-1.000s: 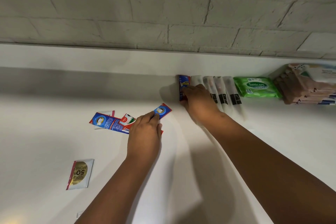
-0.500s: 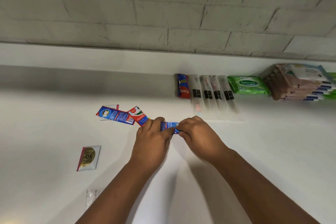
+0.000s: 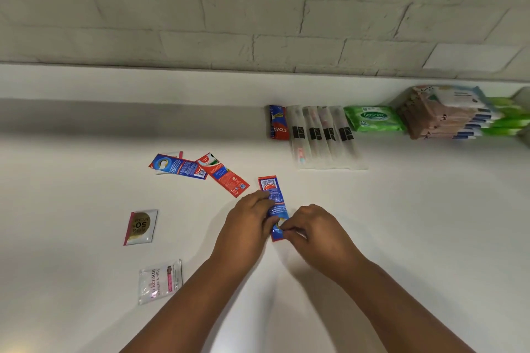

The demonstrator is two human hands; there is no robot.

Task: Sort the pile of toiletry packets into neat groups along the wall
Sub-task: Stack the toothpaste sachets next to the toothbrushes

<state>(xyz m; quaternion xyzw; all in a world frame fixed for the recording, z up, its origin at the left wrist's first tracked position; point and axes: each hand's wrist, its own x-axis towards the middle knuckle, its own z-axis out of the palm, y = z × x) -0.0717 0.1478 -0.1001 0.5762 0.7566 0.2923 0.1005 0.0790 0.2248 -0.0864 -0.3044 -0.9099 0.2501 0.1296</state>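
Since 0.5 s ago you have turned the blue sachet (image 3: 274,203) from crosswise to lengthwise, its far end pointing toward the wall (image 3: 258,8). Your left hand (image 3: 248,226) pinches its left edge; your right hand (image 3: 314,233) pinches its near end. It lies low over the white counter (image 3: 401,223), well short of the row at the wall: 1 red sachet (image 3: 278,122), clear sleeves (image 3: 322,135), a green wipes pack (image 3: 372,119). 2 loose sachets (image 3: 200,170) lie just left.

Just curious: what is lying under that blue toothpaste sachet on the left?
A white packet with a red edge peeks out behind the blue toothpaste sachet; most of it is covered, so its label cannot be read.
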